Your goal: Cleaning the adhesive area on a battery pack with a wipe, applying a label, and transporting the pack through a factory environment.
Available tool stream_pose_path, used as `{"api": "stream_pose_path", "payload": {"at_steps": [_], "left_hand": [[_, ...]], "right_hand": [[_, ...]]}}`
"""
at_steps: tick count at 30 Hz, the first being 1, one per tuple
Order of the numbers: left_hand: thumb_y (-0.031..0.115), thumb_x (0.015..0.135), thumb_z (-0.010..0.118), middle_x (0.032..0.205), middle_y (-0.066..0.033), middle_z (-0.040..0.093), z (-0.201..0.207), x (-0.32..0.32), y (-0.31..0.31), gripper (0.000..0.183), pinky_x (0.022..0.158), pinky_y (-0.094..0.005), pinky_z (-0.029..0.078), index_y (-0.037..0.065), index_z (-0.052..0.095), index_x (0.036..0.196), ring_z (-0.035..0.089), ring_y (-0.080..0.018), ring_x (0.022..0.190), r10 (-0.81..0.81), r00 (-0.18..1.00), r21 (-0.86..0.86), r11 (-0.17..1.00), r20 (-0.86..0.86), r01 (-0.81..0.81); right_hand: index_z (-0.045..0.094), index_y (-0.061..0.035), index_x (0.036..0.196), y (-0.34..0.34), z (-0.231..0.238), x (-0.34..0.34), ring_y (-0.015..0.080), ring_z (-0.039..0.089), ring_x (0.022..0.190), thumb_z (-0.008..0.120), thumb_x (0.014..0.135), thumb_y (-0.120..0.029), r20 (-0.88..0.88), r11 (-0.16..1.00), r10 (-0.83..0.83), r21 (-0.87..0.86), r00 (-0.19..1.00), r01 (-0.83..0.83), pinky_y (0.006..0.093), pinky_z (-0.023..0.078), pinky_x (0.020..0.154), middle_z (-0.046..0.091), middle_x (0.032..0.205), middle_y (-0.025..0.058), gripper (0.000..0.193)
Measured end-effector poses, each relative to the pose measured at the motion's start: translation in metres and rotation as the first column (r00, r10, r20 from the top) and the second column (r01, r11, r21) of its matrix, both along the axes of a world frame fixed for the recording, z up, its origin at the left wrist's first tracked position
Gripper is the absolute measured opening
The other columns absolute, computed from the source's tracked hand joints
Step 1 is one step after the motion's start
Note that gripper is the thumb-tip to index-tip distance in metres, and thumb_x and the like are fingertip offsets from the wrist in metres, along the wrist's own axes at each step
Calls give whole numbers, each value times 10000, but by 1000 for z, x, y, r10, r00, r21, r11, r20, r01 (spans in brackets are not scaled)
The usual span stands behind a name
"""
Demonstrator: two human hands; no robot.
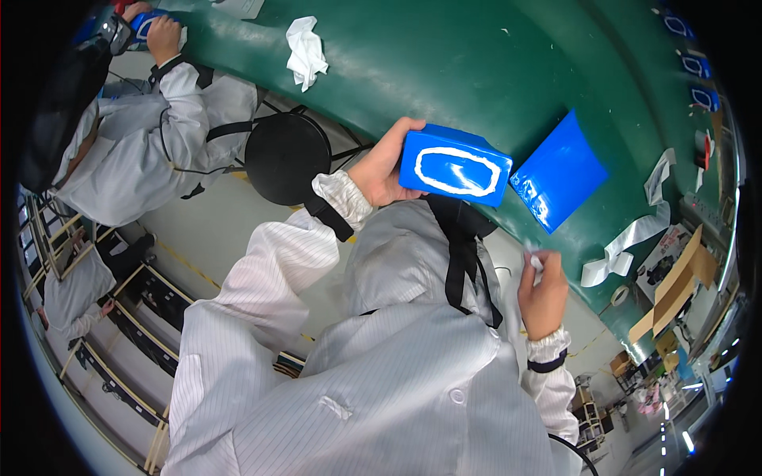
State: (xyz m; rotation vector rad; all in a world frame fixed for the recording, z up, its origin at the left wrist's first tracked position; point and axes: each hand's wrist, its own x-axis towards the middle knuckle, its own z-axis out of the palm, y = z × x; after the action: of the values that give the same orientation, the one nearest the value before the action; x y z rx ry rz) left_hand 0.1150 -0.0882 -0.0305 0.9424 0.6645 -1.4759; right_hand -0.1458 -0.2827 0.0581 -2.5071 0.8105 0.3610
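My left hand [381,170] grips the left end of a glossy blue box [456,166], holding it near the edge of the green table. A white oval ring marks the box's face, which is turned up toward me. Lower and to the right, my right hand [543,297] is closed in a pinch around a small white scrap [536,260]; whether it is tissue or something else I cannot tell. Just right of the box, a flat blue plastic piece [559,174] lies at the table edge, wrinkled along one side.
A crumpled white cloth or tissue [305,54] lies on the green table [429,55]. White strips [635,234] and an opened cardboard box [679,289] are at the right. A black stool [287,159] stands left, beyond which a co-worker's hand [164,38] works near another blue item.
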Motion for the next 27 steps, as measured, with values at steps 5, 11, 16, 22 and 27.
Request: {"api": "stream_pose_path", "payload": {"at_steps": [5, 11, 16, 22, 27], "left_hand": [[626, 900, 584, 998, -48, 686, 9, -1, -8, 551, 657, -327, 556, 133, 632, 1140, 672, -174, 822, 13, 999, 64, 998, -31, -11], [629, 939, 531, 1080, -75, 699, 4, 2, -4, 596, 828, -383, 595, 99, 632, 1192, 700, -209, 951, -18, 1000, 43, 999, -11, 18], [610, 977, 500, 1204, -91, 680, 24, -1, -9, 619, 871, -392, 582, 91, 603, 1298, 686, -224, 1040, 80, 995, -65, 995, 59, -76], [548, 1004, 501, 1295, -72, 619, 26, -25, -9, 566, 1000, -407, 530, 108, 521, 1360, 615, -206, 1207, 102, 952, 76, 989, 288, -129], [526, 1011, 502, 1299, -74, 593, 22, -27, -9, 548, 988, -400, 536, 112, 459, 1368, 623, -206, 1195, 108, 945, 92, 985, 309, -143]], "right_hand": [[545, -33, 972, 20, -8, 71, 373, 653, 1008, 689, 869, 27, 543, 996, 89, -55, 835, -71, 434, 517, 840, 701, 1158, 170, 187], [554, -14, 1031, 35, -9, 81, 365, 668, 971, 632, 880, 49, 413, 999, 26, -49, 910, -6, 377, 517, 840, 696, 1091, 179, 181], [531, 16, 1276, 30, -32, 72, 215, 659, 941, 558, 929, 26, 143, 750, -540, 529, 829, 397, 349, 501, 829, 664, 1011, 136, 348], [424, 72, 1354, 54, -52, 90, 214, 593, 1146, 617, 951, -55, 250, 671, -539, 705, 804, 230, 342, 454, 1011, 624, 1212, 179, 465], [437, 39, 1311, 62, -51, 100, 188, 579, 1127, 616, 968, -63, 31, 373, -769, 833, 638, 409, 327, 466, 983, 608, 1233, 168, 400]]}}
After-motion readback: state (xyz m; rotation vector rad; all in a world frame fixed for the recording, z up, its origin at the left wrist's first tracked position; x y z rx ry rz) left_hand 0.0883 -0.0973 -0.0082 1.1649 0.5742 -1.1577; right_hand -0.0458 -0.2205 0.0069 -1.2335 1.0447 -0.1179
